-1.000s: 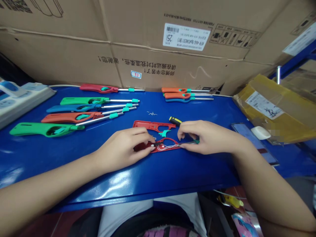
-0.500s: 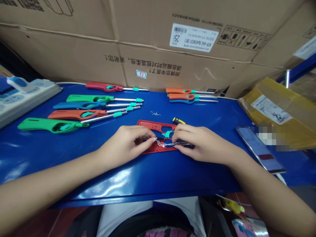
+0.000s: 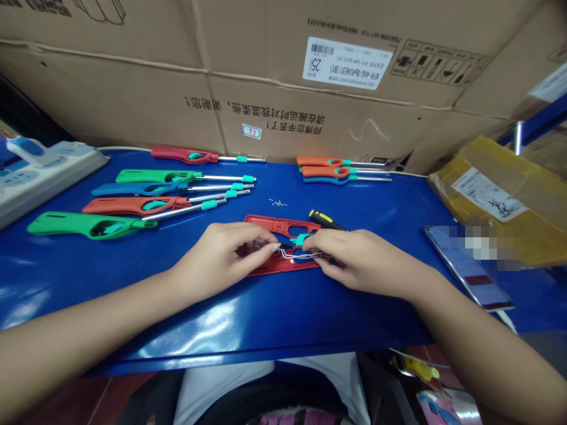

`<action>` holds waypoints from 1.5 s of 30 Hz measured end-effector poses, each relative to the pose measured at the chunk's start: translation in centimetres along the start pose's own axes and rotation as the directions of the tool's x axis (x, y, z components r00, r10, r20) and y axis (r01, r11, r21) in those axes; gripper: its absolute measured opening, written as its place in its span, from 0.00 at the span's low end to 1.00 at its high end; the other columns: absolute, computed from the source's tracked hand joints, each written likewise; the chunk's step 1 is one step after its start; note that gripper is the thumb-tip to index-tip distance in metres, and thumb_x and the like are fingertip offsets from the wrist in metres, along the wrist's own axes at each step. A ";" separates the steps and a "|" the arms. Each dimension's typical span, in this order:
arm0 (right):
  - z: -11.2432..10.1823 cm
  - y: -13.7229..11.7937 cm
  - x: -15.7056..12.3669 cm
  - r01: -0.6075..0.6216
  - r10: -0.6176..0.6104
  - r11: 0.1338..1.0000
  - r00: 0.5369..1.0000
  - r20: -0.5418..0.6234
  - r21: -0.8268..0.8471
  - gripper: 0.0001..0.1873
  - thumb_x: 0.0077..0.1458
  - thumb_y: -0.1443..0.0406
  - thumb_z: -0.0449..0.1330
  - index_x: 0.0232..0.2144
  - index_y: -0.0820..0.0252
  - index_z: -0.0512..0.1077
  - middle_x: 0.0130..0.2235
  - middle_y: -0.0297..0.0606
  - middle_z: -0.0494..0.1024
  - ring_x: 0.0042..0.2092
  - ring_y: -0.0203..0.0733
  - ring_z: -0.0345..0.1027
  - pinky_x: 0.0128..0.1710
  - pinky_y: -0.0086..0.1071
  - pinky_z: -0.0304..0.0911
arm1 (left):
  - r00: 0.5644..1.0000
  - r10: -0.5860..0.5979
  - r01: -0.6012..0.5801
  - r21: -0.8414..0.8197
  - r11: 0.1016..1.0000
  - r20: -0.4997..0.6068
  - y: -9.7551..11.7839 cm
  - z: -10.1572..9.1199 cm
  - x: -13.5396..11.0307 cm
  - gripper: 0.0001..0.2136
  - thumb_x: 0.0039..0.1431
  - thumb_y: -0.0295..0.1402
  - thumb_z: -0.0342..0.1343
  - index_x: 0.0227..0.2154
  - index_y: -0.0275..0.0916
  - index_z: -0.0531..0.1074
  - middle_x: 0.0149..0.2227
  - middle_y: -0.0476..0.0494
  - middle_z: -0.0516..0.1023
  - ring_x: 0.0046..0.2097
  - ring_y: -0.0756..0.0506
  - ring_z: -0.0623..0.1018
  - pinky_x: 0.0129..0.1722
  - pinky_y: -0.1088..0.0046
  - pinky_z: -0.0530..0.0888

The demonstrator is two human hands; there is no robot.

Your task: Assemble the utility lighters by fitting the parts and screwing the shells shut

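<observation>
My left hand [image 3: 239,251] is closed, thumb and index finger pinching a small black part [image 3: 286,247] that trails thin white wires [image 3: 297,255]. These wires run across to my right hand [image 3: 349,257], whose fingers are closed on their other end; a dark, thin piece there is mostly hidden. Beneath both hands lie the two halves of a red lighter casing [image 3: 268,223], spread open on the blue table. A turquoise trigger piece [image 3: 301,239] rests between the halves, close to my right fingertips. Just behind my right hand is a black-and-yellow screwdriver [image 3: 321,218].
Several assembled long lighters [image 3: 146,189] lie on the left, with more lighters [image 3: 328,172] at the back. Small screws or pins [image 3: 278,202] sit mid-table. A power strip [image 3: 48,171], a phone [image 3: 469,268], a yellow-taped parcel [image 3: 500,200] and a large carton [image 3: 266,71] surround the area.
The white wires now run straighter between my hands. My right fingers have shifted and cover more of the thin metallic piece. My left hand keeps its pinch.
</observation>
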State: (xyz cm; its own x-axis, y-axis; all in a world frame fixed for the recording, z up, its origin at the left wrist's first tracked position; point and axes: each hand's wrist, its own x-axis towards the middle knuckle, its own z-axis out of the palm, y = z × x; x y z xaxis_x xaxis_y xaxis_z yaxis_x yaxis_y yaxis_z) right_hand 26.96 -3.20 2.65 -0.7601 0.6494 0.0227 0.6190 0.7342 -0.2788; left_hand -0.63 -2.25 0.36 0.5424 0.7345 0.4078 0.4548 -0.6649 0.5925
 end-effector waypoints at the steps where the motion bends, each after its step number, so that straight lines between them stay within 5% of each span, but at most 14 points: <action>1: 0.1 0.0 0.0 0.006 -0.006 1.000 1.000 0.008 -0.010 0.15 0.66 0.70 0.54 0.54 0.54 0.67 0.52 0.38 0.78 0.47 0.42 0.75 0.43 0.34 0.68 | 1.000 -0.001 0.001 -0.002 1.000 -0.005 0.0 0.0 0.0 0.06 0.66 0.33 0.61 0.37 0.38 0.81 0.28 0.53 0.80 0.27 0.56 0.75 0.28 0.84 0.70; 13: 0.0 -0.1 -0.1 0.044 -0.049 0.990 0.998 -0.040 -0.133 0.08 0.70 0.66 0.52 0.46 0.57 0.69 0.46 0.38 0.80 0.42 0.42 0.76 0.37 0.33 0.64 | 0.992 -0.108 0.116 -0.140 0.983 0.063 -0.2 0.3 0.1 0.08 0.66 0.36 0.60 0.38 0.38 0.81 0.27 0.53 0.81 0.27 0.55 0.77 0.27 0.84 0.72; 23: -0.8 -0.1 -0.3 0.064 -0.065 0.998 0.997 0.036 0.027 0.04 0.67 0.67 0.55 0.40 0.56 0.69 0.40 0.33 0.77 0.38 0.36 0.69 0.36 0.31 0.60 | 0.995 0.012 -0.011 -0.013 1.000 0.101 -0.5 0.2 0.1 0.04 0.64 0.31 0.62 0.36 0.39 0.81 0.31 0.54 0.84 0.27 0.57 0.76 0.28 0.85 0.70; 29: -1.9 -0.1 -0.8 -0.055 0.046 0.994 0.994 0.098 0.090 0.08 0.64 0.66 0.58 0.46 0.54 0.70 0.49 0.35 0.75 0.42 0.38 0.70 0.39 0.32 0.61 | 0.992 0.038 -0.040 0.018 0.999 0.122 -0.5 0.1 0.1 0.04 0.64 0.30 0.61 0.36 0.38 0.81 0.31 0.52 0.83 0.26 0.56 0.75 0.27 0.82 0.70; 35: -2.5 0.9 -1.1 -0.175 0.166 0.983 0.975 0.145 0.058 0.07 0.67 0.63 0.55 0.40 0.56 0.74 0.40 0.35 0.78 0.38 0.40 0.70 0.36 0.34 0.59 | 0.990 0.032 -0.034 0.013 0.999 0.137 -0.4 0.2 0.0 0.05 0.64 0.29 0.61 0.39 0.36 0.81 0.29 0.51 0.82 0.26 0.54 0.75 0.27 0.80 0.71; 45: -2.1 1.6 -0.6 -0.182 0.163 0.974 0.977 0.135 0.139 0.06 0.63 0.68 0.61 0.32 0.58 0.75 0.35 0.35 0.79 0.36 0.39 0.70 0.35 0.32 0.59 | 0.982 0.071 -0.080 0.044 0.996 0.173 -0.4 0.1 0.1 0.09 0.67 0.32 0.58 0.42 0.37 0.82 0.36 0.45 0.84 0.34 0.50 0.81 0.32 0.77 0.74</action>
State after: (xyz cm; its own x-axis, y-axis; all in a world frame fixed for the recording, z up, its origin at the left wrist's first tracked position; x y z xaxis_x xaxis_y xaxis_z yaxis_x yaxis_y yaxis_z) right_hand 28.85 -2.01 4.21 -0.6686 0.7278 -0.1526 0.7132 0.5696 -0.4085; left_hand -0.67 -1.90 0.04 0.6873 0.6509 0.3224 0.4406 -0.7265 0.5273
